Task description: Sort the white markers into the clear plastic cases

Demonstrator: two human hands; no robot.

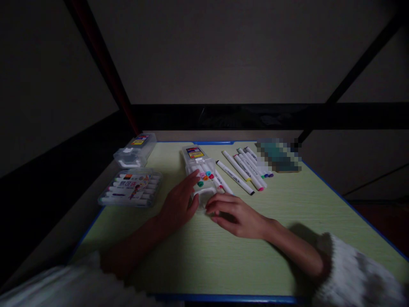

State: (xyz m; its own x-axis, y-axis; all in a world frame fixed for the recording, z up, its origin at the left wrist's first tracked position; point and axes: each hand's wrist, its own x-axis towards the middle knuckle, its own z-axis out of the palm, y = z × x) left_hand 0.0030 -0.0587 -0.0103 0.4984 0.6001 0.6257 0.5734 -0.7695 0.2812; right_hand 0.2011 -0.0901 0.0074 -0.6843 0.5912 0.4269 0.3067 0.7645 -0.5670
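Note:
In the middle of the table stands a clear plastic marker case (188,158) with its front flap (206,197) folded down towards me. Several markers (207,175) lie inside, their coloured cap ends facing me. My left hand (179,199) is at the case's left side, thumb and fingers spread apart, the fingertips close to or touching it. On the other side, my right hand (239,215) has loosely bent fingers by the flap's right edge, with a gap above the thumb. I see nothing held in either hand. Whether the fingertips press on the plastic is unclear.
Loose white markers (235,178) with coloured ends lie right of the case. At the left are a filled marker case (131,187) and another clear case (136,150) behind it. A flat, blurred-out object (278,155) lies at the table's (204,264) back right.

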